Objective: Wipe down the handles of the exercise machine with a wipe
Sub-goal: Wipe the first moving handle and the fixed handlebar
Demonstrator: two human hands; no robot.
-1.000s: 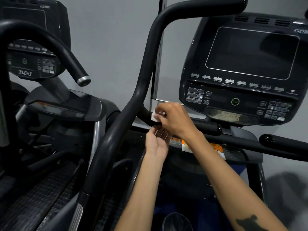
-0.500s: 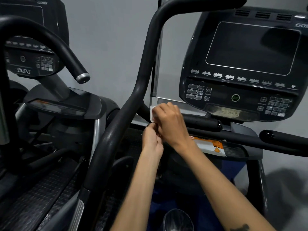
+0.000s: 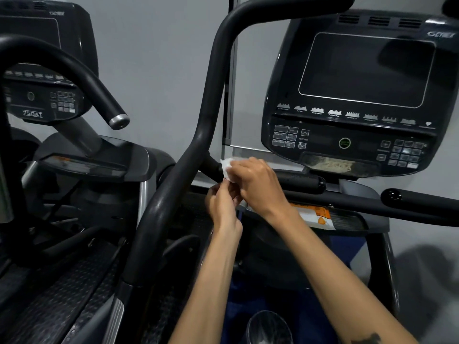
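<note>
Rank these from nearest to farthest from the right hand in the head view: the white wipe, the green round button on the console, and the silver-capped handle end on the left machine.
From the right hand:
1. White wipe, held at its fingertips, on the short black handle.
2. Green round button, up and right on the console.
3. Silver-capped handle end, far to the left, on the neighbouring machine.

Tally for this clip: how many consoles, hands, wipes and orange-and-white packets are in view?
Consoles: 2, the right console and the left console
Hands: 2, left hand and right hand
Wipes: 1, white wipe
Orange-and-white packets: 1
Total: 6
</note>
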